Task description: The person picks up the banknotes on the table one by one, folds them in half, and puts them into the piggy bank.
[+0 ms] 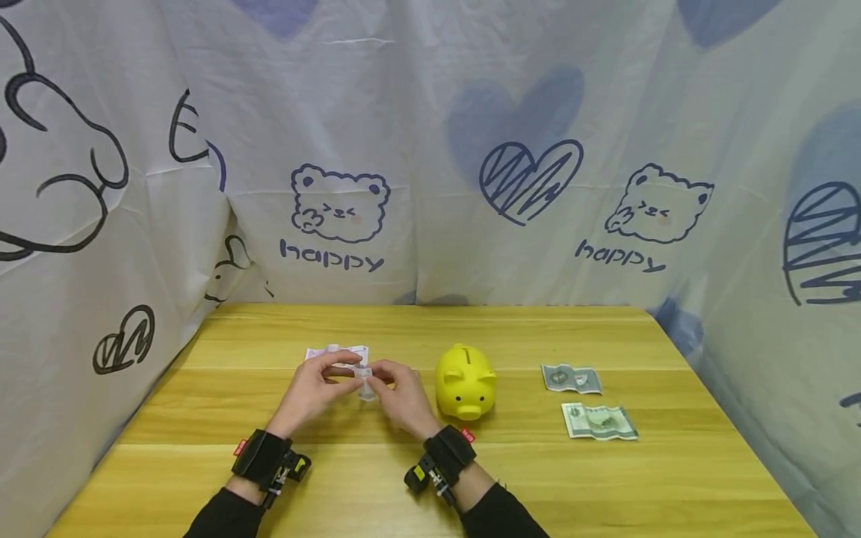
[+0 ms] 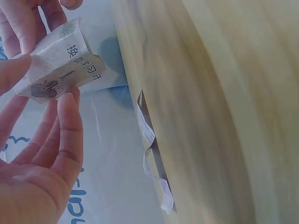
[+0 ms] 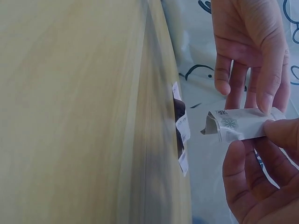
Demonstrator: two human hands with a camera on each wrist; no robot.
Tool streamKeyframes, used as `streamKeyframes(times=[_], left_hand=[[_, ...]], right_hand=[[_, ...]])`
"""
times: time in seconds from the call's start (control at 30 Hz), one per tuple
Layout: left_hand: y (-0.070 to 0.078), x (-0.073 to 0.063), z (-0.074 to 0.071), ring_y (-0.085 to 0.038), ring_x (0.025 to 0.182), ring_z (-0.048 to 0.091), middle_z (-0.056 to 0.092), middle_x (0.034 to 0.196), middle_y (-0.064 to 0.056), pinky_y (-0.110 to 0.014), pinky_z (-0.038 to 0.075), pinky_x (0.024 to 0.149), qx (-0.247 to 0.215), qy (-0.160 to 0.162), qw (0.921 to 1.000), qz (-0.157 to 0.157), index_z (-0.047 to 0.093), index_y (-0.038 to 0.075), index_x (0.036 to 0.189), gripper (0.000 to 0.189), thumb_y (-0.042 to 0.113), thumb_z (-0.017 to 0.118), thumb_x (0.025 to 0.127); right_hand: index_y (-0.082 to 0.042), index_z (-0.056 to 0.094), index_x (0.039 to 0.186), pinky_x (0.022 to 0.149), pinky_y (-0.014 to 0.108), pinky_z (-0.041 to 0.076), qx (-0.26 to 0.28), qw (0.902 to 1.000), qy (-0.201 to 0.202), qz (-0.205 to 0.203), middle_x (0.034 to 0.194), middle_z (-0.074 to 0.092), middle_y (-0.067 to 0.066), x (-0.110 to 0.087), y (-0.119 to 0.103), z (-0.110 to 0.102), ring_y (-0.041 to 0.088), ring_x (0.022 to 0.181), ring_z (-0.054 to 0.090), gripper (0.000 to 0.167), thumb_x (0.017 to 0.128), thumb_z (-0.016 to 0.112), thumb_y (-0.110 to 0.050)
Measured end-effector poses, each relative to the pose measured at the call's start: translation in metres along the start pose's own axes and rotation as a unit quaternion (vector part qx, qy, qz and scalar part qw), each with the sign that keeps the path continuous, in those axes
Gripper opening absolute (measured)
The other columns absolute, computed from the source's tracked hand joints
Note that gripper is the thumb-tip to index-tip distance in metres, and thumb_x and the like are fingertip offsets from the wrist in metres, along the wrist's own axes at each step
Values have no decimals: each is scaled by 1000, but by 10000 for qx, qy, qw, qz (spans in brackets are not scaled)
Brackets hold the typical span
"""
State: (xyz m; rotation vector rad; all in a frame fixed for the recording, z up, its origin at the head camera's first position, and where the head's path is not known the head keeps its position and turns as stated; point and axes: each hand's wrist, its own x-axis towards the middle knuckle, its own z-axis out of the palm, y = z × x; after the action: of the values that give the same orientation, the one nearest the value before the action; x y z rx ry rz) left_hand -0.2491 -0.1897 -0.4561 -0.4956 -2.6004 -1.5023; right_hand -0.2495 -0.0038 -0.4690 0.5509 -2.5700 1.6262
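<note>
A pale folded banknote [image 1: 365,387] is held up above the table between both hands. My left hand [image 1: 311,392] pinches one end of it between thumb and fingertips. The right hand [image 1: 406,400] grips the other end the same way. Seen by the left wrist camera, the folded note [image 2: 63,63] shows printed characters and a creased, doubled shape. Its fold gapes at the near end of the folded note [image 3: 233,125] in the right wrist view. Behind the left hand, a pinkish crinkled banknote [image 1: 362,353] lies on the table, partly hidden by the fingers.
A yellow piggy bank [image 1: 464,385] with a slot on top stands just right of the right hand. Farther right lie a grey-green banknote [image 1: 572,379] and a green banknote [image 1: 599,421]. Printed cloth [image 1: 430,269] hangs behind the wooden table [image 1: 377,486] and at both sides.
</note>
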Motion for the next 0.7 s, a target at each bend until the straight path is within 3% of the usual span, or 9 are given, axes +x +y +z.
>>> streamKeyframes(times=[0.47,0.7], left_hand=[[2,-1,1,-24,97,69,69,112,-8,-32,58,80,80,252,9996,52,75,16,103,17,15,75,86],[4,-2,2,-19,89,68,71,105,-6,-27,56,75,285,390,9988,72,75,14,99,12,14,75,87]], right_hand=[[-14,72,112,86,30,52,-41,9999,41,-89,100,74,0,1,2,0,12,95,65,19,98,61,-18],[-14,72,111,84,28,52,9,9997,233,56,100,74,-1,0,2,1,12,94,65,18,96,64,-20]])
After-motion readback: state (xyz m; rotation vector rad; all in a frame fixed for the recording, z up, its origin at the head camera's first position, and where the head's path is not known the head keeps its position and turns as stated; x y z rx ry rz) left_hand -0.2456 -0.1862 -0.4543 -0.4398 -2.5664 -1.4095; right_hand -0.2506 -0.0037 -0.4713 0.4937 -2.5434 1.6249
